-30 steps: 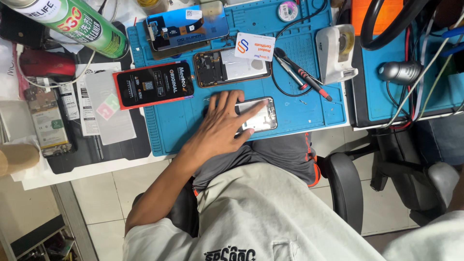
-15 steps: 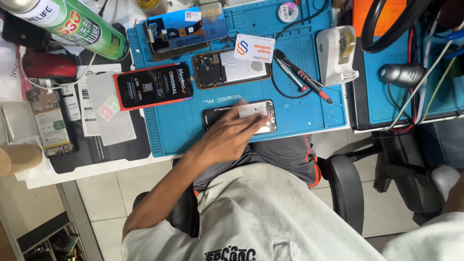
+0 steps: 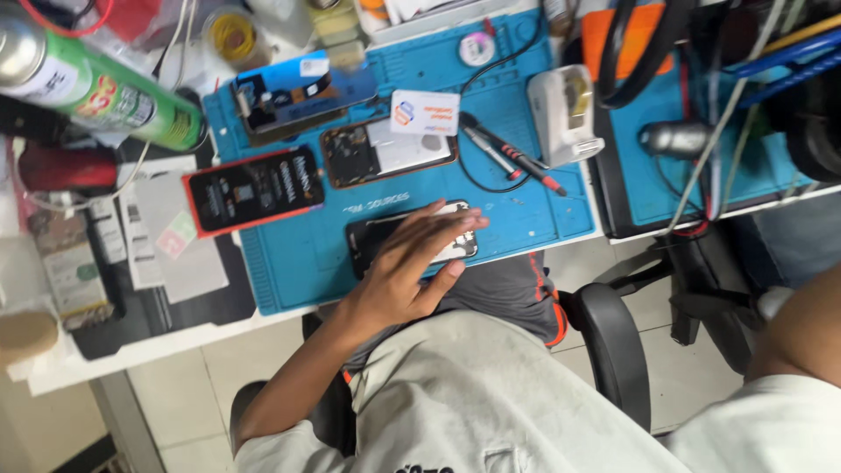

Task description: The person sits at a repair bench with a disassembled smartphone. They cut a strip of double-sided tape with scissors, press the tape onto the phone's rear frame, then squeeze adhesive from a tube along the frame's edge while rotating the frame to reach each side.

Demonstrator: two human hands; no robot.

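Blue mat (image 3: 526, 210) carried an opened phone (image 3: 385, 153) with its insides showing, a black box with red edge (image 3: 254, 188), a white card (image 3: 425, 112), and two pens (image 3: 517, 162). Green spray can (image 3: 96, 88) lay tilted at the mat's left. Left hand (image 3: 407, 267) lay flat, fingers spread, pressing on a phone (image 3: 372, 241) near the mat's front edge, gripping nothing. Right hand was out of view.
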